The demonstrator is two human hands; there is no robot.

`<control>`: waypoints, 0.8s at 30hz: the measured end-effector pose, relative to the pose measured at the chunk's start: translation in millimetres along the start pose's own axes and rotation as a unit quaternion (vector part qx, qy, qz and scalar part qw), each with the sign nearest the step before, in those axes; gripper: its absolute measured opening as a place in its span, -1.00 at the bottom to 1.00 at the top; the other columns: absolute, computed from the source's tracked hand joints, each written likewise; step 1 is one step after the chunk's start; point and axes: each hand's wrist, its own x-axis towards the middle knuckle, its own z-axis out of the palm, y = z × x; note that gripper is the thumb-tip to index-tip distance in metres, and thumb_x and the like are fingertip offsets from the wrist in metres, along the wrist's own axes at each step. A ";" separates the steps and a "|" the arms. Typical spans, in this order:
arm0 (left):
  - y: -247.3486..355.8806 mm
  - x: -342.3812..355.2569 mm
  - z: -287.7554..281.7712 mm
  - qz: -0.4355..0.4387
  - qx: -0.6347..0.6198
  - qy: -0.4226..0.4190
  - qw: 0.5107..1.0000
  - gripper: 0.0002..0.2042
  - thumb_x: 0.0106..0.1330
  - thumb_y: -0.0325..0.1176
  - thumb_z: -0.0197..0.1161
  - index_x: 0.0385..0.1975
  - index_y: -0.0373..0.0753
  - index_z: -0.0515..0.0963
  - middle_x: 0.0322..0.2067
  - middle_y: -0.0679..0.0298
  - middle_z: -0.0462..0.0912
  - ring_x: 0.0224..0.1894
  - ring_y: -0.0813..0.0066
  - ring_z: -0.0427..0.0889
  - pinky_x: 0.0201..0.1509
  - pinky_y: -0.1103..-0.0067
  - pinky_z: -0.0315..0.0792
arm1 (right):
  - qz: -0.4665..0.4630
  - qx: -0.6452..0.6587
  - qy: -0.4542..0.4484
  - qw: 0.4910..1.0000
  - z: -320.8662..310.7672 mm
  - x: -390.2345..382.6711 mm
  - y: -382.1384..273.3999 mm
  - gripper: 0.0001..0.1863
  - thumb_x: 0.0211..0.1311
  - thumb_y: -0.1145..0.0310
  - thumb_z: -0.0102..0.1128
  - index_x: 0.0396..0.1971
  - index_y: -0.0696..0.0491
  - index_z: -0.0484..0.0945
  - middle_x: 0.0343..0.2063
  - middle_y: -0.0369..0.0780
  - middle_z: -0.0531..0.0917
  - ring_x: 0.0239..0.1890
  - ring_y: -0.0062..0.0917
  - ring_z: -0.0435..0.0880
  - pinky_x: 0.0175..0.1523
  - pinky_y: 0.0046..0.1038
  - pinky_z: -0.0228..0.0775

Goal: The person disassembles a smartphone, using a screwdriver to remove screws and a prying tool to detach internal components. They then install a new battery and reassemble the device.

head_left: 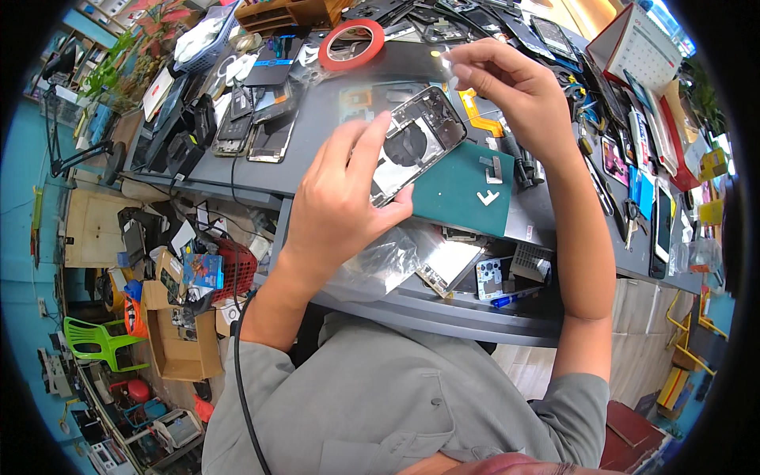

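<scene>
My left hand point(352, 182) grips an opened phone housing point(408, 150), silver-rimmed with a dark round part inside, tilted over a green mat point(451, 194). My right hand point(507, 91) is raised above its top right, thumb and fingertips closed near a small translucent piece with a yellowish spot point(438, 58), too small to make out clearly. A yellow flex cable point(479, 115) lies behind the housing. Small white and metal pieces point(488, 195) lie on the mat.
Red tape roll point(376, 43), dismantled phones point(269, 134) and tools point(629, 218) crowd the grey desk point(206, 178). A desk calendar point(625, 63) stands back right. An open drawer holds a crumpled bag point(372, 261) and parts. Left are a cardboard box point(182, 356) and green chair point(103, 340).
</scene>
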 end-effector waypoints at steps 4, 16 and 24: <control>-3.3 -1.7 -6.1 0.039 0.029 -0.005 0.999 -0.23 0.01 -0.42 0.68 0.38 -0.23 0.68 0.20 0.00 0.65 0.15 0.02 0.74 0.23 0.26 0.70 | -0.012 -0.015 -0.004 1.000 11.5 -3.3 -5.3 -0.76 0.56 0.40 0.44 0.09 0.14 0.83 -0.04 -0.26 0.89 0.02 -0.59 0.85 0.20 -0.47 0.67; -16.4 0.7 -10.2 0.147 0.045 -0.011 0.988 -0.32 0.04 -0.48 0.65 0.31 -0.18 0.76 0.30 0.04 0.60 0.23 0.01 0.69 0.30 0.23 0.68 | -0.186 -0.122 -0.072 0.972 22.5 -1.3 -17.8 -0.83 0.40 0.57 0.46 -0.06 0.10 0.82 -0.14 -0.21 0.82 -0.12 -0.37 0.86 -0.02 -0.39 0.71; -16.9 -1.2 -7.4 0.158 0.040 -0.005 0.987 -0.34 0.07 -0.49 0.64 0.31 -0.19 0.76 0.29 0.02 0.60 0.26 0.02 0.67 0.32 0.23 0.68 | -0.189 -0.093 -0.083 0.974 31.9 -3.4 -21.9 -0.84 0.41 0.55 0.46 -0.06 0.11 0.81 -0.13 -0.19 0.81 -0.13 -0.35 0.86 -0.04 -0.38 0.71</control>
